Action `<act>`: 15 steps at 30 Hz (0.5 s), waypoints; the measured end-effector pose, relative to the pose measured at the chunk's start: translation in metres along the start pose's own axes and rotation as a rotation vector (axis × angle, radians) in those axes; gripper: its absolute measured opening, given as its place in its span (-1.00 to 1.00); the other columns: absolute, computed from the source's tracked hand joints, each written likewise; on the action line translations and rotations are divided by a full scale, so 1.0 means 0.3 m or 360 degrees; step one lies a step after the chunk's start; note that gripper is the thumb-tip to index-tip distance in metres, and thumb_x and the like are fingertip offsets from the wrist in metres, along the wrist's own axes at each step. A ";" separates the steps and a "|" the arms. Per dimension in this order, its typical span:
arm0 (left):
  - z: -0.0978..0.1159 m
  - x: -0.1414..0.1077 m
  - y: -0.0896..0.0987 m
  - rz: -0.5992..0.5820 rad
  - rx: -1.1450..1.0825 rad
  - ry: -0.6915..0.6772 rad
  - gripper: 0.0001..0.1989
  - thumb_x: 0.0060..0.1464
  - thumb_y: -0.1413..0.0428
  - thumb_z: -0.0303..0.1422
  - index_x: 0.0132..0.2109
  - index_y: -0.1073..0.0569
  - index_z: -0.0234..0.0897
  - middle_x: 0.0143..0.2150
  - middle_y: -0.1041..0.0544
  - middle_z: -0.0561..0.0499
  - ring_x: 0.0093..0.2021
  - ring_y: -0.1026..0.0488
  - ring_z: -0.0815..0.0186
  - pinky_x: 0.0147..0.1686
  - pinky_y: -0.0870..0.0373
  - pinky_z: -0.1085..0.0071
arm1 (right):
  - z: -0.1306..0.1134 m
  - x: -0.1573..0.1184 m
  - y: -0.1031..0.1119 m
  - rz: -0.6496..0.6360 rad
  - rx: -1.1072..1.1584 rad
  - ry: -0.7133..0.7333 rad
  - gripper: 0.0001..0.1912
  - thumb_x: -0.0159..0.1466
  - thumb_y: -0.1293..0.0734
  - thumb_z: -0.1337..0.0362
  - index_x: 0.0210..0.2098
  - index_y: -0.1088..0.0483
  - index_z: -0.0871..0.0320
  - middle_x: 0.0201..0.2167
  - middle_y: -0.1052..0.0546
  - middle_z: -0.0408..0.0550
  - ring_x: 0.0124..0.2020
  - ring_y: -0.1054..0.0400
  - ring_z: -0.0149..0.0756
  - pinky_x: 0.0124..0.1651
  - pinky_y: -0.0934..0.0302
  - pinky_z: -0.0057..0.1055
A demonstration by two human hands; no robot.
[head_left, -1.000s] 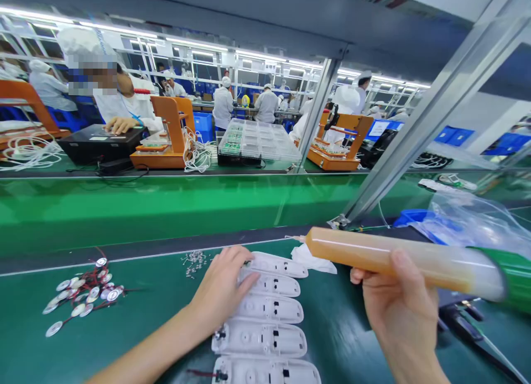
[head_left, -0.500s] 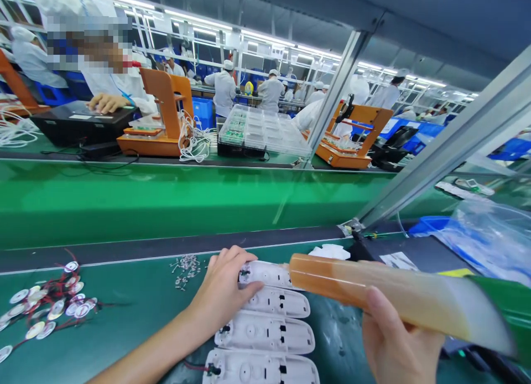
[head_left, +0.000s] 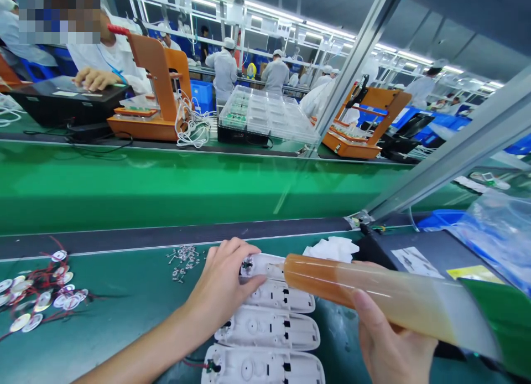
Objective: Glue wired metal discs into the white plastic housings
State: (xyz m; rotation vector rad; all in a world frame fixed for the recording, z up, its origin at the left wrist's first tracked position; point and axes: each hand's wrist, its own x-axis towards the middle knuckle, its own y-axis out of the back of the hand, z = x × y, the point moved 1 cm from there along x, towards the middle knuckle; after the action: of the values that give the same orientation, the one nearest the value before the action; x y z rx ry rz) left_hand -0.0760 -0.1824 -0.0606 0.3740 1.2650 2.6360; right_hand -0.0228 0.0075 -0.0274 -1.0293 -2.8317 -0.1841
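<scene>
My left hand [head_left: 226, 281] grips the left end of the farthest white plastic housing [head_left: 265, 260], thumb on the near side and fingers over the far side. Below it lie more open white housings in a column, among them the nearest housing [head_left: 265, 367], which has a dark wire at its left end. Wrapped in my right hand [head_left: 388, 328] is a fat translucent tube [head_left: 369, 290], amber at the front and green at the rear, like a glue cartridge. Its narrow tip points down at the farthest housing; whether it touches cannot be made out.
Small screws [head_left: 182, 260] are heaped left of my left hand. Round discs with red wires [head_left: 43, 295] lie at far left. Crumpled white paper [head_left: 332, 249] and a black box [head_left: 415, 251] sit behind the tube. A metal post [head_left: 452, 140] slants across the right; a co-worker's hand [head_left: 97, 78] rests beyond.
The view has shifted slightly. The tube's front end has moved a little left over the farthest housing. Both hands keep their hold.
</scene>
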 end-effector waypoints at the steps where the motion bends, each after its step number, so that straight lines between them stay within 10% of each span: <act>1: 0.000 0.000 0.000 0.0004 0.0000 -0.0007 -0.69 -0.03 -0.20 -0.40 -0.09 -0.38 -0.13 -0.12 -0.41 0.08 -0.11 -0.32 0.22 -0.10 -0.20 0.21 | -0.001 -0.002 0.000 -0.0010 0.0006 -0.0006 -0.40 -0.06 -0.44 -0.04 -0.14 -0.30 0.17 -0.14 -0.39 0.03 -0.19 -0.27 -0.19 -0.01 -0.11 -0.13; 15: 0.010 -0.003 0.001 -0.0015 -0.0028 0.0000 -0.68 -0.03 -0.21 -0.42 -0.09 -0.39 -0.08 -0.13 -0.40 0.10 -0.10 -0.31 0.22 -0.10 -0.17 0.20 | -0.030 -0.025 -0.021 0.0012 -0.0011 0.0159 -0.53 -0.09 -0.45 0.03 -0.27 -0.36 0.14 -0.31 -0.39 -0.07 -0.33 -0.27 -0.33 -0.11 -0.25 -0.31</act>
State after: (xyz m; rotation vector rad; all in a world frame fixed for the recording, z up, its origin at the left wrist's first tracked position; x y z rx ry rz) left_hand -0.0742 -0.1806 -0.0586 0.3643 1.2398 2.6374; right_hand -0.0205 -0.0035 -0.0201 -1.0026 -2.7395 -0.2375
